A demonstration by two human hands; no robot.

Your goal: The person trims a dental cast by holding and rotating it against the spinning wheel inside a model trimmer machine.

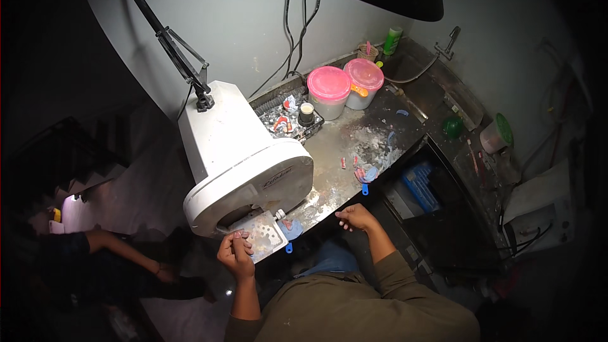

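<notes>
My left hand (235, 252) is closed around a small pale piece, pressed at the front of the metal work plate (266, 233) of a white trimming machine (240, 152). The piece itself is mostly hidden by my fingers. My right hand (356, 216) rests on the front edge of the stained counter (342, 145), fingers curled, holding nothing that I can see. A blue tray (292, 230) with a pink piece lies between my two hands, beside the plate.
Two tubs with pink lids (345, 85) stand at the back. A dark tray of small parts (288, 117) sits behind the machine. Another blue tray (367, 176) and pink bits lie mid-counter. A sink with tap (446, 44) is right. Another person's arm (126, 250) is at left.
</notes>
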